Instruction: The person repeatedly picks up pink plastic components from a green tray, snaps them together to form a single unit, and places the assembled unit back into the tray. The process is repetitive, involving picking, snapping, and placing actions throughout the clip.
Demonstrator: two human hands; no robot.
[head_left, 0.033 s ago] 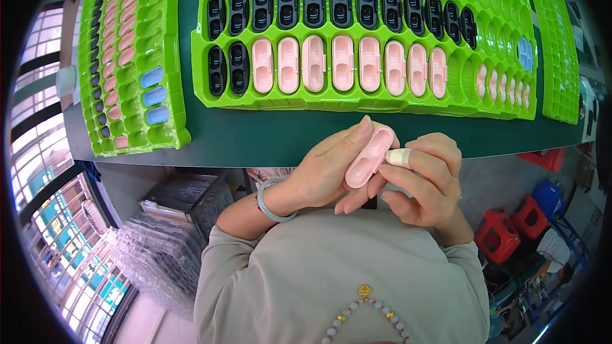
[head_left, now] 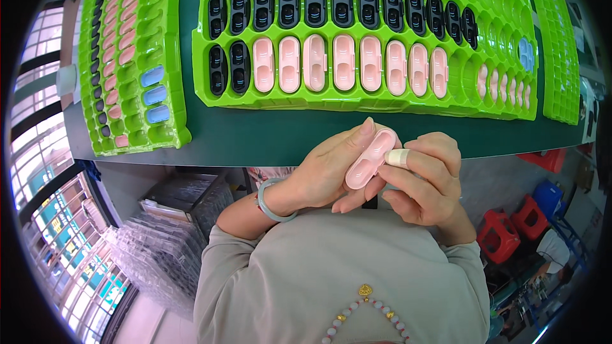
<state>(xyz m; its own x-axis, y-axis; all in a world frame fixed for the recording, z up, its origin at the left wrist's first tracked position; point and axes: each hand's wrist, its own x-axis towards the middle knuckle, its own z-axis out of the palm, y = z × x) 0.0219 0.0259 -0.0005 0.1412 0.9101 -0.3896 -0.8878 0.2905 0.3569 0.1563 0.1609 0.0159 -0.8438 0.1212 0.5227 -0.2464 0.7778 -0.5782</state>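
A dark green bench [head_left: 268, 140] carries bright green moulded trays [head_left: 363, 105] filled with rows of black and pink oblong shells. Below its near edge, the left hand [head_left: 325, 169] and right hand [head_left: 424, 181] pinch a pink oblong shell [head_left: 370, 159] between them, fingers closed around it, hollow side up, a taped right fingertip touching its edge. Windows line the left; red stools [head_left: 510, 226] stand on the floor at right.
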